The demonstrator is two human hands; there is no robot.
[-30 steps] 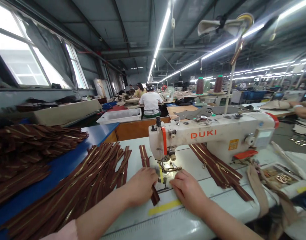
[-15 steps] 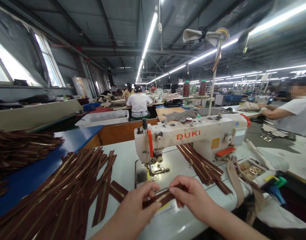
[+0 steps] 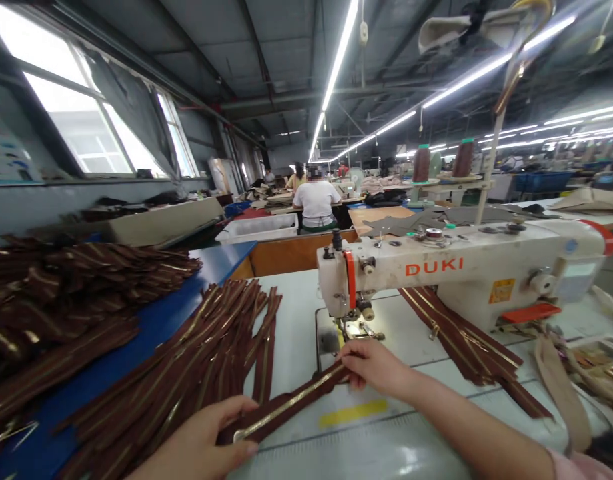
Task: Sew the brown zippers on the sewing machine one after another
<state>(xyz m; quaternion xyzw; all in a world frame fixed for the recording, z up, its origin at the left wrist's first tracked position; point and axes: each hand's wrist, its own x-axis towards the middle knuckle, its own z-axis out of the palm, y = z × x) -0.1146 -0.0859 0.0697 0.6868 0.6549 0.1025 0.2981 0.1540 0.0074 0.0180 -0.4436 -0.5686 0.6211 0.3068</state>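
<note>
The left hand [image 3: 206,437], low and near, pinches one end of a brown zipper strip [image 3: 296,403], while the right hand [image 3: 369,367], reaching in from the right, pinches its far end.

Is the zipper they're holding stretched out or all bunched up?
Stretched out: the zipper runs nearly straight from left hand to right hand.

The pale table [image 3: 297,308] bears a white sewing machine [image 3: 469,277] and brown zippers [image 3: 226,333] (gold-toothed).

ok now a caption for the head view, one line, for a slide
Two hands, left and right, hold a brown zipper taut before a DUKI sewing machine.
</note>
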